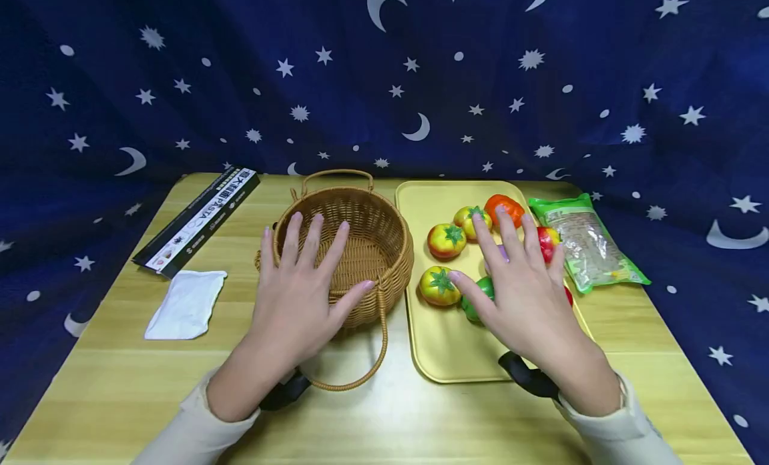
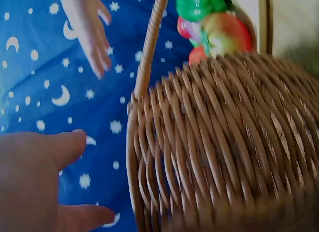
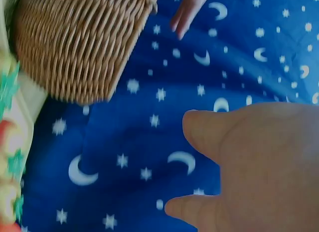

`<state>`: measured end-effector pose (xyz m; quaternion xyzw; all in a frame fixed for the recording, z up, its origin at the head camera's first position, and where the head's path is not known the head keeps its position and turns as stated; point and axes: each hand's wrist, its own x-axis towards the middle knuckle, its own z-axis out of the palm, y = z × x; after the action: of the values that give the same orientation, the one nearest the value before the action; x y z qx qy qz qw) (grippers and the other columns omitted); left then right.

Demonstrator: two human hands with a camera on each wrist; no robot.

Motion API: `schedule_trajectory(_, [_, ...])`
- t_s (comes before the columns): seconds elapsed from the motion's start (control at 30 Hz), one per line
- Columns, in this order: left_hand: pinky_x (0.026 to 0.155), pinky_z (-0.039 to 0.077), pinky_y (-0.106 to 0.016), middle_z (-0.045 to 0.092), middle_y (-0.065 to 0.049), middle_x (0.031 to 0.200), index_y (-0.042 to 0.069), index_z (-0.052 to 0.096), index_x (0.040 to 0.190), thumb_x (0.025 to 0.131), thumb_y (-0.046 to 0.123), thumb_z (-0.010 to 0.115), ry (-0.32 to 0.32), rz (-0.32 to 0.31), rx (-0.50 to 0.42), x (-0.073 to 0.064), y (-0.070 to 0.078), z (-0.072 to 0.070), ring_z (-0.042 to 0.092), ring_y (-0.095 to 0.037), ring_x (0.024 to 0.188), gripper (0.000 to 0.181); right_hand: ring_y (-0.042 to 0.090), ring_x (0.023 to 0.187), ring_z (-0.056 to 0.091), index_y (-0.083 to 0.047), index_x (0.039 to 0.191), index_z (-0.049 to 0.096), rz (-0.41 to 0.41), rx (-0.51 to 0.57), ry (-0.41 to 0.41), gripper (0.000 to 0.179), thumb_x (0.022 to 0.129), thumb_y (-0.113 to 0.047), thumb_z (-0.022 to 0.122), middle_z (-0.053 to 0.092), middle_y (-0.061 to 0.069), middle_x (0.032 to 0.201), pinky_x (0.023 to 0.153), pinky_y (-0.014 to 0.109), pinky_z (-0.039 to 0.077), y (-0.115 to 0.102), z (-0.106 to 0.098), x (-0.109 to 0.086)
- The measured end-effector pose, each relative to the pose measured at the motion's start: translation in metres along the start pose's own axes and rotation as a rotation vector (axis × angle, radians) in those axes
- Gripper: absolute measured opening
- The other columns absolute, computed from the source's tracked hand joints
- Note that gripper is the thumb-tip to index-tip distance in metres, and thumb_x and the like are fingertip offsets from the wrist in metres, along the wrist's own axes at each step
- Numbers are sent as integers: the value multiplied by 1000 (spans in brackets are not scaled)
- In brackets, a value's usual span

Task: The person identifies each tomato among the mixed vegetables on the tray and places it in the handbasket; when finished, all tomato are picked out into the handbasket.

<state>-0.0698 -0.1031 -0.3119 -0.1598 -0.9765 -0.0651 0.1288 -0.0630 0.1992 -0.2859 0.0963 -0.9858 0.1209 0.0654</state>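
My left hand (image 1: pixel 297 295), fingers spread and straight, hovers over the near left side of a wicker basket (image 1: pixel 396 268). The basket's inside looks bare, with one handle leaning back and the other folded toward me. Above a yellow tray (image 1: pixel 456 358) is my right hand (image 1: pixel 529 298), its fingers also spread, holding nothing. On the tray lie red-and-yellow tomatoes (image 1: pixel 446 241), an orange-red pepper-like vegetable (image 1: pixel 504 210) and a green pepper (image 1: pixel 474 299). A purple piece and other red pieces are partly hidden behind the right hand. In the left wrist view the basket's wall (image 2: pixel 214 137) stands beside the hand.
At the left lie a black pasta box (image 1: pixel 201 218) and a folded white cloth (image 1: pixel 187 305). A green-edged clear packet (image 1: pixel 585 241) sits right of the tray, touching or close to its edge. Behind the wooden table (image 1: pixel 120 385) hangs a dark blue star-and-moon curtain (image 1: pixel 336 91).
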Motion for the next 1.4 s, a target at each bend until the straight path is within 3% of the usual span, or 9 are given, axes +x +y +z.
schedule_trajectory(0.2, [118, -9, -61, 19, -16, 167, 26, 19, 165, 99, 71, 38, 78, -36, -76, -11, -29, -9, -1, -34, 156, 82, 44, 153, -5, -21, 165, 18, 35, 52, 50, 81, 101, -57, 53, 6, 16, 169, 108, 74, -14, 40, -14, -8])
schedule_trajectory(0.4, [116, 18, -64, 46, -16, 154, 21, 41, 158, 97, 47, 65, 300, -56, -335, -26, -56, -6, 30, -39, 148, 71, 48, 148, 22, -20, 161, 34, 70, 192, 146, 73, 99, -37, 67, 22, 16, 166, 110, 75, 15, 89, -13, -19])
schedule_trajectory(0.5, [109, 30, -61, 57, -15, 142, 21, 48, 154, 95, 36, 71, 376, -89, -433, -32, -65, 1, 44, -39, 136, 66, 48, 143, 33, -21, 158, 42, 122, 228, 203, 68, 97, -34, 70, 31, 14, 163, 109, 72, 25, 109, -4, -24])
schedule_trajectory(0.57, [103, 34, -57, 62, -14, 133, 20, 51, 152, 94, 29, 74, 407, -112, -485, -36, -71, 7, 48, -38, 128, 63, 45, 140, 39, -22, 155, 47, 141, 267, 235, 65, 96, -31, 72, 39, 12, 159, 114, 47, 34, 121, 5, -26])
schedule_trajectory(0.63, [97, 35, -52, 65, -12, 123, 19, 54, 150, 93, 23, 75, 432, -133, -536, -38, -74, 14, 52, -34, 120, 61, 38, 136, 45, -22, 153, 50, 160, 316, 248, 63, 95, -28, 75, 45, 12, 155, 107, 22, 38, 130, 16, -28])
schedule_trajectory(0.73, [91, 37, -39, 65, -9, 110, 18, 58, 147, 93, 15, 75, 450, -159, -608, -39, -75, 25, 54, -26, 109, 57, 20, 127, 52, -20, 151, 52, 198, 405, 254, 62, 94, -23, 77, 50, 12, 149, 88, 0, 33, 143, 34, -32])
schedule_trajectory(0.9, [74, 35, -24, 55, -4, 91, 14, 62, 141, 94, 7, 73, 437, -189, -739, -40, -71, 42, 46, -15, 82, 49, 0, 119, 51, -15, 149, 54, 271, 503, 271, 62, 93, -20, 78, 52, 13, 145, 86, 3, 41, 159, 59, -37])
schedule_trajectory(1.23, [59, 30, -23, 37, -10, 75, 10, 62, 136, 91, -3, 75, 452, -226, -1028, -37, -54, 65, 34, -16, 66, 49, 16, 125, 48, -12, 151, 50, 374, 622, 243, 67, 92, -19, 80, 50, 10, 146, 88, 6, 43, 172, 82, -51])
schedule_trajectory(1.4, [59, 29, -23, 33, -9, 73, 9, 62, 136, 89, -2, 77, 481, -260, -1063, -36, -48, 70, 32, -16, 65, 51, 28, 129, 46, -13, 152, 49, 394, 600, 192, 67, 93, -23, 79, 46, 13, 150, 85, 5, 43, 173, 86, -51])
